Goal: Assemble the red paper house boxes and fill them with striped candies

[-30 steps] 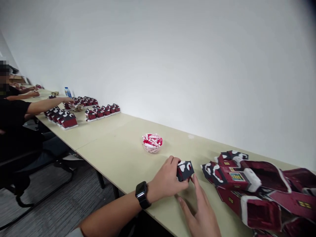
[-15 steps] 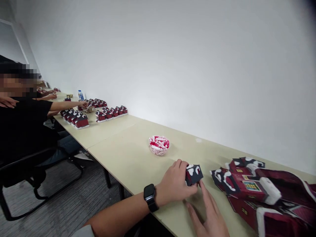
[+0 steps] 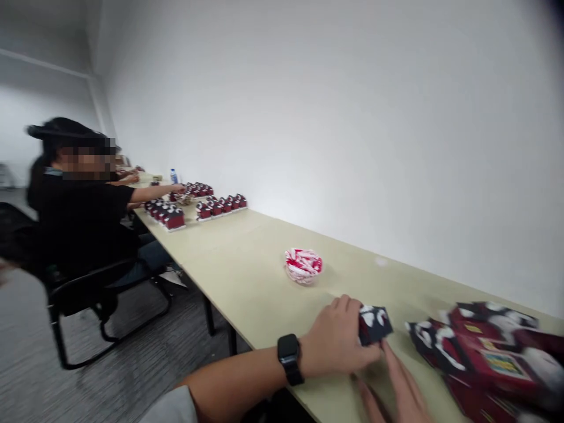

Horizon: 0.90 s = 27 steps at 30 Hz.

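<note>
My left hand (image 3: 337, 338) grips a small folded paper house (image 3: 374, 324) with a black roof and white snow patches. My right hand (image 3: 392, 390) is blurred below it, with its fingers reaching up to the house's lower edge. Just right of them lies a heap of larger red paper house pieces (image 3: 489, 358) with black and white roof parts and printed windows. A white bowl of red-and-white wrapped sweets (image 3: 303, 265) stands on the pale table (image 3: 259, 270) beyond my hands.
Along the wall, farther down the table, stand rows of finished red paper houses (image 3: 218, 207) and a water bottle (image 3: 174, 176). A seated co-worker in black (image 3: 83, 223) reaches across the table with one arm. Black table legs and a chair stand on the grey carpet.
The view has swung left, so everything sits further right and the co-worker shows more fully. My hands still hold the small house, and the picture is blurrier.
</note>
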### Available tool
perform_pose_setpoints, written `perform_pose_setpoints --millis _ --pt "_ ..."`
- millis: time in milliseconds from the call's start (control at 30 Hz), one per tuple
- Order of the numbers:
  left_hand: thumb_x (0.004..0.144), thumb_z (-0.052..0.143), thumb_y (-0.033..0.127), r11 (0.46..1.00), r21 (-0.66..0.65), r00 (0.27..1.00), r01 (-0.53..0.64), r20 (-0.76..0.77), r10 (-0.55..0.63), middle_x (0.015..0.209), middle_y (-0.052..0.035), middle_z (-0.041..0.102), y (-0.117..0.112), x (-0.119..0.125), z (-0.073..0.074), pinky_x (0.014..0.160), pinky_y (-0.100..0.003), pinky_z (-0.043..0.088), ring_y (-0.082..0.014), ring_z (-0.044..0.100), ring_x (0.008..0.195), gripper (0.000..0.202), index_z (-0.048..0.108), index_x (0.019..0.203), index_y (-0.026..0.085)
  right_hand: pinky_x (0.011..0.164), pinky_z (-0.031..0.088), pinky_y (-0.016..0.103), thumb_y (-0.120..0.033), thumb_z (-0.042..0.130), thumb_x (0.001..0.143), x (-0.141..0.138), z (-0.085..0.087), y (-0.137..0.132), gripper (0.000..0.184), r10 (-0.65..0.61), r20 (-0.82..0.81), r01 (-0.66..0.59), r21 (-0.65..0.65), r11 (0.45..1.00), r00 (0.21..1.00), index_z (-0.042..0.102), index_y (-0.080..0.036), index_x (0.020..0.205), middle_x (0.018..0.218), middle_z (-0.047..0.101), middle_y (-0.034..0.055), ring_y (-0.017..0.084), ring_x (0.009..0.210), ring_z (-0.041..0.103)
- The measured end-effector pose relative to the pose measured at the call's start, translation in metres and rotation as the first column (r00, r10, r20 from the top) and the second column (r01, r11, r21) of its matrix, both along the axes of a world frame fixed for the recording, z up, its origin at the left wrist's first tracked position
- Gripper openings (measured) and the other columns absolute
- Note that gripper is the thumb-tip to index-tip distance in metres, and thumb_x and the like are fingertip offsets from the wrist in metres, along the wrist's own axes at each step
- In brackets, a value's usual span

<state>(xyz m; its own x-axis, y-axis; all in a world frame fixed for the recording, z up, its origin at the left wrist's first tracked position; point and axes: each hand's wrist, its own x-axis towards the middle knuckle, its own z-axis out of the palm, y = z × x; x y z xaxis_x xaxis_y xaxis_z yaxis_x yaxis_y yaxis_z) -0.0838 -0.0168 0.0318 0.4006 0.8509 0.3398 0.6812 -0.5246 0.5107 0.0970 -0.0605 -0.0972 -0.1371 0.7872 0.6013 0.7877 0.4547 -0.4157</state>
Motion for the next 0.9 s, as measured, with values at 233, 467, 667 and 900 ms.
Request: perform_pose_setpoints --millis 233,467,667,900 --pt "0.089 0.066 0.053 0.976 -0.158 0.979 0.153 -0.113 -0.171 0.152 -0.0228 0.047 0.010 -0.005 0.027 0.116 -0.060 0.037 -0.0404 0.044 0.140 0.085 0.034 0.155 0.012 0.116 0.047 0.052 -0.032 0.047 0.103 -0.040 0.053 -0.029 0.067 -0.137 -0.204 0.111 -0.135 0.985 0.969 0.024 -0.017 0.165 0.163 0.040 0.0174 0.031 0.148 0.044" --pt "0.091 0.054 0.074 0.922 -0.234 0.932 0.309 -0.118 -0.342 0.173 -0.0184 0.012 0.033 -0.004 0.066 0.127 -0.056 0.023 -0.0378 0.013 0.160 0.107 0.008 0.167 0.015 0.123 0.038 0.054 -0.025 0.047 0.101 -0.039 0.055 -0.032 0.072 -0.185 -0.222 0.147 -0.176 0.973 0.957 0.018 -0.015 0.167 0.168 0.031 0.0165 0.030 0.155 0.032" --pt "0.089 0.066 0.063 0.897 -0.046 0.873 0.441 -0.213 -0.440 0.151 -0.0173 0.054 0.047 0.055 0.076 0.116 -0.058 0.034 -0.0396 0.046 0.141 0.076 0.049 0.148 0.018 0.124 0.036 0.055 -0.022 0.048 0.099 -0.043 0.056 -0.031 0.071 -0.221 -0.245 0.180 -0.180 0.967 0.944 0.025 -0.008 0.164 0.167 0.031 0.0200 0.032 0.156 0.030" --pt "0.079 0.078 0.046 0.887 -0.025 0.861 0.461 -0.229 -0.454 0.100 -0.0044 0.072 0.055 0.110 0.079 0.092 -0.039 0.048 -0.0282 0.069 0.094 0.051 0.061 0.116 0.015 0.124 0.036 0.053 -0.021 0.052 0.096 -0.042 0.060 -0.034 0.075 -0.229 -0.268 0.186 -0.179 0.966 0.936 0.024 -0.012 0.166 0.168 0.032 0.0160 0.031 0.155 0.031"
